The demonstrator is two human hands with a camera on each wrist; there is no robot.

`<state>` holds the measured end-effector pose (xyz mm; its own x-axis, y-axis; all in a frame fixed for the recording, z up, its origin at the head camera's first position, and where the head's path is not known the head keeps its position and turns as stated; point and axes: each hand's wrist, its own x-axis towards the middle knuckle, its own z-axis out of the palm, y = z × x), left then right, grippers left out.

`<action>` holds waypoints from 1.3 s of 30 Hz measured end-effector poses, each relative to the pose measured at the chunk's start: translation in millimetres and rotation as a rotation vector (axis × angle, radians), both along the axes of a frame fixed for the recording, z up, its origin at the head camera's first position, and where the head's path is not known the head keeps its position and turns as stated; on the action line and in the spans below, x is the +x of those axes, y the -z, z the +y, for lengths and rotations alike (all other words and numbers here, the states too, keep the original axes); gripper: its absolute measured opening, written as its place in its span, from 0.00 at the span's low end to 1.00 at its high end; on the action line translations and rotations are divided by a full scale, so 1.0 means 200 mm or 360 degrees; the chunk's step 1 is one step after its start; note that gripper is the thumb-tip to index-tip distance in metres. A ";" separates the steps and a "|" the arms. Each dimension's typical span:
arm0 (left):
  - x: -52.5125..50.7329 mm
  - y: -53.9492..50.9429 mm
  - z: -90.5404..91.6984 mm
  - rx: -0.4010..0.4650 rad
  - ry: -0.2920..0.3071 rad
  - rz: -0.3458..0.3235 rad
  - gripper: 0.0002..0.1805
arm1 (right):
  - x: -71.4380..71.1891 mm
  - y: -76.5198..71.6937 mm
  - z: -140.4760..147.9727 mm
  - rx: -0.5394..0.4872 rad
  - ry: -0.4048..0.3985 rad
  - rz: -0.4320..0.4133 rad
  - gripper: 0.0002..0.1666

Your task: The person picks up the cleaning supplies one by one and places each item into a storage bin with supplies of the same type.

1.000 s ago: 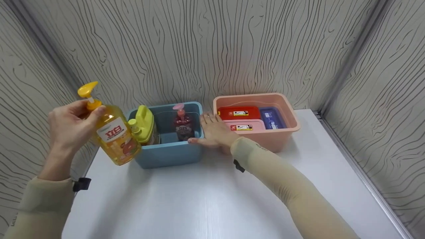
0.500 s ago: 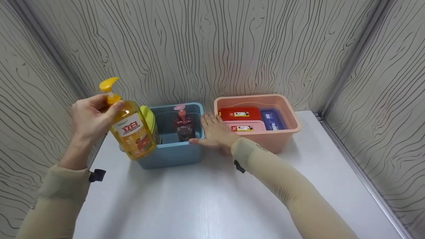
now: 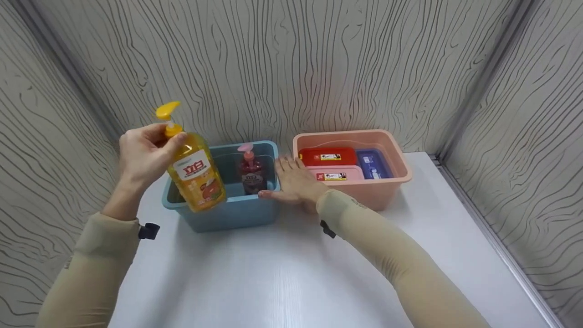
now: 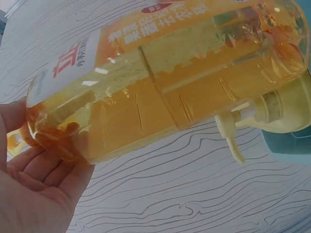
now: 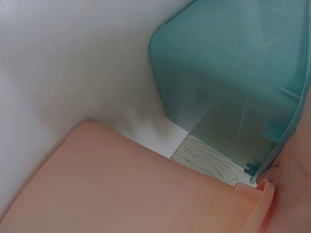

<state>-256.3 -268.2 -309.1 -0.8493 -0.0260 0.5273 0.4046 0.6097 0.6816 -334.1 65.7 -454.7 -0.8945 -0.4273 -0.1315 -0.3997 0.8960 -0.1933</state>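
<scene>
My left hand (image 3: pixel 148 157) grips a pump bottle of yellow-orange liquid soap (image 3: pixel 198 175) by its neck, just below the yellow pump head. The bottle tilts in front of and above the left part of the blue bin (image 3: pixel 232 214). In the left wrist view, fingers curl under the neck of the soap bottle (image 4: pixel 170 92). With straight fingers, my right hand (image 3: pixel 296 184) rests at the blue bin's right rim, between the two bins. Inside the blue bin stands a dark red pump bottle (image 3: pixel 253 175) with a pink pump.
A pink bin (image 3: pixel 378 191) stands to the right, holding a red-lidded box (image 3: pixel 314 156), a pink-lidded box (image 3: pixel 350 173) and a blue-lidded box (image 3: pixel 378 161). Part of a pale yellow container with a spout (image 4: pixel 272 109) shows in the left wrist view. Patterned walls surround the white table (image 3: pixel 273 273).
My left hand has carried the soap bottle rightward and slightly up, across the left part of the blue bin. The yellow jug there is now hidden behind it. My right hand stays put.
</scene>
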 end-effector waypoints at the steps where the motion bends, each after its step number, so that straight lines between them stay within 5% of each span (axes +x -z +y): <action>1: -0.01 0.00 0.00 0.0000 0.0004 -0.0004 0.24 | 0.00 0.00 0.00 -0.0001 0.0001 0.0003 0.78; 21: -0.16 -0.03 0.15 -0.0023 0.0047 -0.0178 0.24 | 0.00 0.00 0.00 0.0006 -0.0038 0.0032 0.76; 39: -0.27 0.04 0.24 -0.0087 0.0087 -0.0271 0.21 | -0.01 0.01 0.00 -0.0010 -0.0023 0.0000 0.78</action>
